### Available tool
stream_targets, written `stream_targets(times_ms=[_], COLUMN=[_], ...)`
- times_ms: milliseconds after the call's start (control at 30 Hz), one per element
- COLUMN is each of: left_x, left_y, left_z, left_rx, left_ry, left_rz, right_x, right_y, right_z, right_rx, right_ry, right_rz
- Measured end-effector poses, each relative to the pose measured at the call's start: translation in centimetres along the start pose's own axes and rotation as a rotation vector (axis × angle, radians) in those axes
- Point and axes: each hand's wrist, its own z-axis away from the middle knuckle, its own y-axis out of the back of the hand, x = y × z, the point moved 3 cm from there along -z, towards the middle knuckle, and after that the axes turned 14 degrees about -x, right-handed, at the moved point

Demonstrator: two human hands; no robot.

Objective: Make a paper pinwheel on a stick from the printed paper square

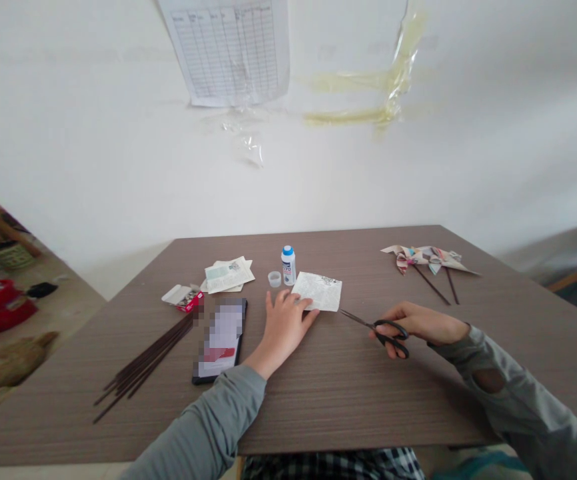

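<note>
My left hand [286, 323] rests on the table with its fingers spread, touching the lower left edge of a printed paper square [321, 291]. The square lies flat, with dark print in its upper right corner. My right hand [421, 323] is closed on black-handled scissors [391, 333]. Their thin blades point left and end just short of the paper's lower right corner. Behind the square stands a small white glue bottle [288, 267] with a blue top. A clear plastic cup-like cap [274, 279] sits beside the bottle.
Left of my left hand are a phone [221, 340], dark thin sticks [146, 360], a small red and white box [183, 297] and stacked paper pieces [229, 275]. Two paper pinwheels [421, 259] on sticks lie at the back right. A wall [318, 180] borders the table's far edge.
</note>
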Motion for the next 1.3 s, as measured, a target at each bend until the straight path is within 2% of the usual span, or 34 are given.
stream_targets(times_ms=[233,400,500,567,733,867,1000,1300], left_x=[0.5,0.6,0.3,0.2,1.1,2.9,3.8,3.9], left_y=[0.3,0.7,0.4,-0.2,-1.6,-1.8,-1.6,-1.5], left_z=[0.4,1.2,1.6,1.5,0.8,0.1,-0.6,-1.9], left_rx=[-0.02,0.104,0.148,0.095,-0.012,-0.076,-0.121,-0.072], left_ry=[0.002,0.012,0.01,0.021,0.234,0.33,0.4,0.433], left_rz=[0.002,0.058,0.255,0.488,1.063,1.356,1.477,1.558], right_x=[-1.1,-1.5,-0.9,-0.4,0.5,0.6,0.7,0.9], right_y=[-0.6,-0.8,-0.7,-0.6,-0.3,-0.3,-0.3,-1.1], right_z=[-1.2,-1.8,-1.9,-1.9,-1.7,-1.4,-1.4,-2.3], right_rx=[-0.023,-0.007,0.025,0.044,0.08,0.11,0.108,0.094], right_ry=[0.0,0.011,0.016,0.021,0.036,0.065,0.08,0.105], right_rz=[-0.018,-0.011,-0.024,-0.023,-0.024,-0.039,-0.057,-0.068])
